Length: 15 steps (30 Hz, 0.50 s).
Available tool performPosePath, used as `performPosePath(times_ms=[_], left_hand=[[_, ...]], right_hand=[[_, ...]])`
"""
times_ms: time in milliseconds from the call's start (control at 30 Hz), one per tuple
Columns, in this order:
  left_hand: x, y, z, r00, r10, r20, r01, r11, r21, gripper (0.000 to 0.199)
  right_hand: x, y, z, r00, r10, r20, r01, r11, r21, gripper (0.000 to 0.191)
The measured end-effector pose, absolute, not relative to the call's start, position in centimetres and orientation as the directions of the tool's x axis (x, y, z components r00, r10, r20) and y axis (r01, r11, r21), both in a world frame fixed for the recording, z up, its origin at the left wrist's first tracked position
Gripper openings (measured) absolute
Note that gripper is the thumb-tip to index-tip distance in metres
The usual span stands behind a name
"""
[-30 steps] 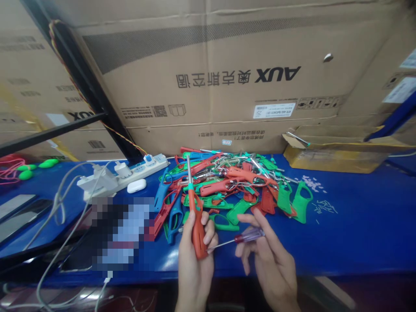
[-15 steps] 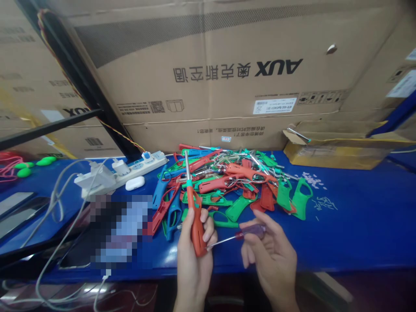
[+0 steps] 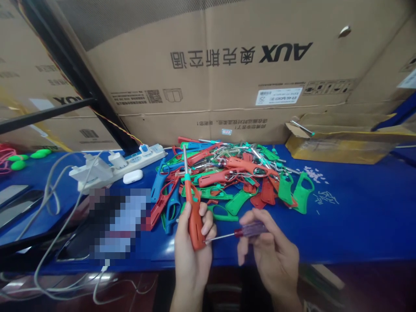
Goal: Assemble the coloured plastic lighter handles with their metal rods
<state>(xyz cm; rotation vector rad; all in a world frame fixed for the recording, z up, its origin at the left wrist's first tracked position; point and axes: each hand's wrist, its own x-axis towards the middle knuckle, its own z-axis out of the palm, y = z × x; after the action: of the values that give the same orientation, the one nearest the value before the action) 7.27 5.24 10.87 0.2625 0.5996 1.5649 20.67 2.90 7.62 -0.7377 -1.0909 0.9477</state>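
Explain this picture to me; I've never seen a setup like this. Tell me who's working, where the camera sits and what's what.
There is no machine here: a person works with two bare hands, seen from a camera worn on the head, looking forward and down. The left hand holds an orange lighter. The right hand holds a screwdriver, its tip at the lighter's lower end. On the blue table lie a heap of colourful lighter parts, a power strip and a small cardboard box.
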Motion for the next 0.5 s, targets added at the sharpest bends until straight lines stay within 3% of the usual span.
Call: performPosePath(times_ms=[100,267,400,500], left_hand=[[7.25,5.26,10.91,-0.084,0.979,-0.186,-0.859,0.024,0.512,0.023],[7.26,5.18,10.91,-0.103,0.975,-0.196,-0.851,0.016,0.525,0.021],[7.26,5.15,10.90,-0.089,0.977,-0.196,-0.854,0.026,0.520,0.022],[7.25,5.12,10.92,-0.090,0.976,-0.200,-0.857,0.026,0.515,0.021]], right_hand=[[20.94,2.79,7.70,0.063,0.932,0.356,-0.269,0.359,-0.894,0.039],[21.05,2.98,7.35,0.141,0.880,0.455,-0.290,0.476,-0.831,0.028],[20.88,2.87,7.38,0.075,0.913,0.401,-0.273,0.405,-0.873,0.041],[20.94,2.95,7.15,0.120,0.907,0.403,-0.253,0.421,-0.871,0.042]])
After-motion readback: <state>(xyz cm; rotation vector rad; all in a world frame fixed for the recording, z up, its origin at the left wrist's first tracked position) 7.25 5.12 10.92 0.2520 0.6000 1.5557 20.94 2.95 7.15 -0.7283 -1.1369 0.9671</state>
